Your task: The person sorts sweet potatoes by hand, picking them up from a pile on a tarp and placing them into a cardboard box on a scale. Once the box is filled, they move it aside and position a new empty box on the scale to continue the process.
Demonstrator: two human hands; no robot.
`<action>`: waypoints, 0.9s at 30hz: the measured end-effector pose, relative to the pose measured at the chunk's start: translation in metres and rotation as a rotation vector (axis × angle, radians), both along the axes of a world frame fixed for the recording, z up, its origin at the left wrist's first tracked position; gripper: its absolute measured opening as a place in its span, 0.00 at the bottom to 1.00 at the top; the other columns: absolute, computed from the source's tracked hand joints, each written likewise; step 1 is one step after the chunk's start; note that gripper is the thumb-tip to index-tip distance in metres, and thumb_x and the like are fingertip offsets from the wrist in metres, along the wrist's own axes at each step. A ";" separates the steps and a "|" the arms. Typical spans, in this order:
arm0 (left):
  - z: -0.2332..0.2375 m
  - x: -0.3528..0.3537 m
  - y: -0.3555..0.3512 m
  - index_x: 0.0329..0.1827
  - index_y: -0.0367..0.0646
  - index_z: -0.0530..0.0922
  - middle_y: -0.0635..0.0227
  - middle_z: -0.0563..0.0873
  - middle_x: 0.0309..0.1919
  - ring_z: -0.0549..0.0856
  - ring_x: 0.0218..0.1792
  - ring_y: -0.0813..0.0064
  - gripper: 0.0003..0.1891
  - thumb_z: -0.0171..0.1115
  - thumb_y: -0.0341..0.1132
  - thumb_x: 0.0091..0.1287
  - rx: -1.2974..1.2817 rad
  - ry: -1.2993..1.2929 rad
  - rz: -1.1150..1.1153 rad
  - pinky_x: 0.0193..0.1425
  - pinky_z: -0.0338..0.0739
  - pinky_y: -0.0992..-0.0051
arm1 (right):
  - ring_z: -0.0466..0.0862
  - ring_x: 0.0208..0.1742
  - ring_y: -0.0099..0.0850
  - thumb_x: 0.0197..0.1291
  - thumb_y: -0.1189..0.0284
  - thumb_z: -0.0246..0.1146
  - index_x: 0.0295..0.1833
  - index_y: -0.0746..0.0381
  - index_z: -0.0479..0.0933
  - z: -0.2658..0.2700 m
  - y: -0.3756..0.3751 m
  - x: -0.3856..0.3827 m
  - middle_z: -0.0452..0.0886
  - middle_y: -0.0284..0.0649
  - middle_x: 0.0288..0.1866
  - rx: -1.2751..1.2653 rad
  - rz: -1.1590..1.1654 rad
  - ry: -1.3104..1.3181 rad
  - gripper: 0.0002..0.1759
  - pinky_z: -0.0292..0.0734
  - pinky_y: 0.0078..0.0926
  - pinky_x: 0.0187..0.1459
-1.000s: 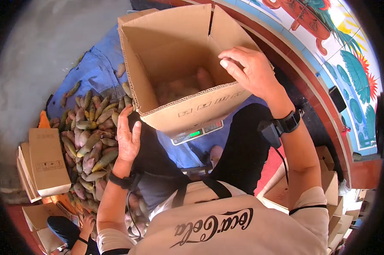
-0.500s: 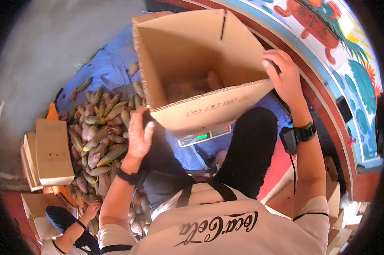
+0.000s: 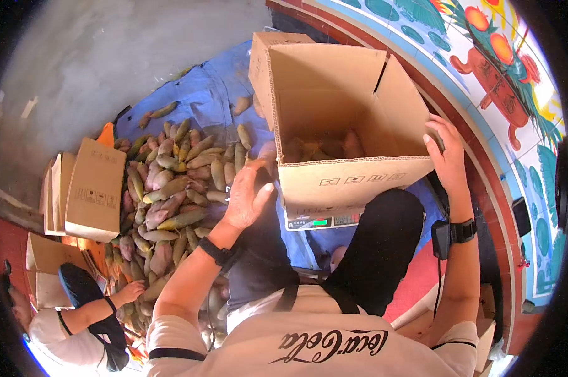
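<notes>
Reading labels first: I get "Coca-Cola" in black script, upside down in my view, on the white shirt (image 3: 321,349). The box (image 3: 359,179) has a row of dark printed symbols on its near wall and more print lower down, too small for me to read. Same kind of marks on the carton (image 3: 97,188) at far left. The scale (image 3: 306,224) has a lit green display (image 3: 321,222); can't make out digits.

Hands: left hand (image 3: 247,198) is open, palm up-ish, fingers apart and thumb out, just beside the box's near left corner. Can't tell if it touches. Right hand (image 3: 447,154) is partly curled at the box's right corner, thumb apart from the fingers; I can't tell how firm any grip is. Black bands on both wrists.

Box sits upright over the scale, top open, some tubers (image 3: 353,146) at the bottom. Left of it, a big pile (image 3: 171,195) of tubers lies partly on a blue tarp (image 3: 202,91). Another box (image 3: 259,75) is behind its left side. At lower left, a co-worker's hand (image 3: 132,291) is at the pile's edge.
</notes>
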State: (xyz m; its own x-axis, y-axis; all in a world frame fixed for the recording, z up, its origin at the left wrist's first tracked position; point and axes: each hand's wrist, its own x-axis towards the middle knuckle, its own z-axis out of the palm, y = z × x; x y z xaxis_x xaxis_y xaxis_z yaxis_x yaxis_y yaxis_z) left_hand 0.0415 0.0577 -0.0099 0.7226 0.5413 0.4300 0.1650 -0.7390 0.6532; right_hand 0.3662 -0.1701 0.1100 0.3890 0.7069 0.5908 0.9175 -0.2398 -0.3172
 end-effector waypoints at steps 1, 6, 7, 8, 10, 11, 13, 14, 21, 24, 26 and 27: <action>0.000 0.000 -0.001 0.59 0.34 0.65 0.50 0.73 0.54 0.71 0.57 0.52 0.27 0.52 0.46 0.65 -0.003 -0.008 0.003 0.62 0.62 0.65 | 0.73 0.56 0.40 0.55 0.73 0.59 0.47 0.64 0.75 0.000 0.001 0.000 0.74 0.44 0.55 0.002 0.011 -0.005 0.14 0.66 0.32 0.58; 0.000 -0.003 0.004 0.61 0.35 0.63 0.51 0.72 0.55 0.69 0.60 0.60 0.26 0.46 0.48 0.69 -0.186 -0.076 -0.011 0.65 0.60 0.68 | 0.72 0.57 0.40 0.55 0.73 0.58 0.48 0.65 0.74 0.000 0.000 -0.001 0.74 0.44 0.56 -0.004 -0.013 0.013 0.14 0.65 0.32 0.60; 0.001 -0.004 0.007 0.61 0.36 0.62 0.54 0.72 0.55 0.68 0.61 0.63 0.25 0.43 0.48 0.71 -0.229 -0.070 -0.005 0.66 0.59 0.68 | 0.72 0.57 0.40 0.55 0.73 0.58 0.48 0.65 0.74 0.001 0.001 -0.002 0.74 0.44 0.56 0.001 -0.014 0.010 0.14 0.65 0.32 0.60; 0.002 -0.004 0.008 0.61 0.36 0.62 0.54 0.72 0.55 0.68 0.61 0.63 0.25 0.43 0.48 0.71 -0.225 -0.073 -0.009 0.66 0.59 0.68 | 0.72 0.58 0.40 0.55 0.73 0.59 0.48 0.64 0.74 0.002 0.001 -0.002 0.74 0.44 0.56 -0.005 -0.014 0.029 0.14 0.65 0.32 0.60; 0.008 -0.003 0.009 0.61 0.36 0.62 0.55 0.72 0.56 0.68 0.60 0.64 0.24 0.40 0.47 0.72 -0.270 -0.129 -0.003 0.66 0.58 0.68 | 0.72 0.58 0.40 0.55 0.73 0.59 0.48 0.64 0.74 0.004 0.001 -0.002 0.74 0.44 0.56 -0.008 -0.017 0.042 0.14 0.65 0.33 0.60; 0.012 -0.002 0.009 0.61 0.36 0.62 0.56 0.71 0.57 0.69 0.60 0.65 0.24 0.39 0.47 0.73 -0.274 -0.134 -0.013 0.66 0.58 0.68 | 0.72 0.58 0.40 0.55 0.73 0.59 0.48 0.64 0.74 0.004 0.001 -0.002 0.74 0.44 0.56 -0.006 -0.012 0.050 0.14 0.65 0.33 0.60; 0.018 0.003 0.011 0.61 0.36 0.62 0.56 0.71 0.57 0.69 0.60 0.65 0.24 0.40 0.48 0.73 -0.302 -0.172 -0.023 0.66 0.59 0.68 | 0.72 0.58 0.40 0.55 0.73 0.59 0.48 0.64 0.74 0.004 0.003 -0.002 0.74 0.44 0.56 -0.001 -0.005 0.055 0.14 0.65 0.33 0.60; 0.021 0.007 0.012 0.61 0.36 0.62 0.57 0.71 0.57 0.69 0.60 0.65 0.25 0.40 0.48 0.73 -0.331 -0.206 -0.033 0.66 0.59 0.68 | 0.73 0.58 0.40 0.55 0.73 0.59 0.48 0.65 0.74 0.003 0.004 0.000 0.74 0.44 0.56 -0.007 -0.010 0.042 0.15 0.65 0.33 0.60; 0.056 0.038 0.018 0.65 0.33 0.60 0.49 0.68 0.61 0.67 0.64 0.59 0.28 0.46 0.46 0.70 -0.364 -0.273 -0.084 0.66 0.60 0.68 | 0.74 0.56 0.41 0.54 0.73 0.59 0.48 0.65 0.73 0.004 0.009 0.005 0.74 0.45 0.54 -0.023 -0.032 0.061 0.15 0.67 0.31 0.58; 0.067 0.049 0.020 0.66 0.32 0.59 0.49 0.68 0.62 0.67 0.64 0.59 0.29 0.46 0.47 0.70 -0.296 -0.193 -0.068 0.67 0.60 0.67 | 0.74 0.56 0.42 0.53 0.72 0.60 0.48 0.65 0.74 0.004 0.012 0.004 0.75 0.46 0.54 -0.020 -0.060 0.021 0.16 0.68 0.32 0.57; 0.077 0.054 0.013 0.66 0.31 0.59 0.46 0.68 0.62 0.67 0.64 0.58 0.30 0.47 0.47 0.70 -0.316 -0.155 0.024 0.67 0.59 0.68 | 0.75 0.55 0.43 0.53 0.70 0.60 0.48 0.65 0.74 0.001 0.012 0.007 0.75 0.47 0.54 -0.013 -0.047 0.044 0.17 0.69 0.32 0.57; 0.075 0.058 0.017 0.66 0.30 0.60 0.46 0.69 0.62 0.68 0.64 0.58 0.30 0.48 0.46 0.70 -0.302 -0.162 0.051 0.67 0.59 0.68 | 0.75 0.54 0.43 0.53 0.69 0.60 0.48 0.65 0.74 0.000 0.012 0.009 0.75 0.47 0.53 -0.008 -0.036 0.048 0.17 0.69 0.32 0.56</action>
State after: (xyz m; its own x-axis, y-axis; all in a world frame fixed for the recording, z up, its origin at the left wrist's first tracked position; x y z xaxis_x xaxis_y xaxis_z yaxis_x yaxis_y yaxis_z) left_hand 0.0992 0.0747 0.0654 0.6268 0.6955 0.3513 0.0734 -0.5015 0.8620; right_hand 0.3757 -0.1584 0.1099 0.4425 0.6963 0.5652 0.8918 -0.2752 -0.3591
